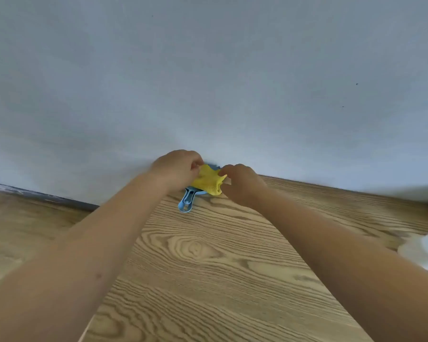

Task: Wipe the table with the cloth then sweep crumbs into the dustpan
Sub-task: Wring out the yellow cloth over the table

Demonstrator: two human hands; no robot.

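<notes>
A yellow cloth is stretched between both hands at the far edge of the wooden table, close to the wall. My left hand pinches its left corner and my right hand pinches its right corner. Under the cloth lies a light blue dustpan; only its handle, pointing toward me, and a bit of its rim show. The pan's body is hidden by the cloth and my hands. No crumbs can be made out.
A pale wall rises right behind the table's far edge. White crumpled material lies at the right edge of the table. The floor shows to the left of the table.
</notes>
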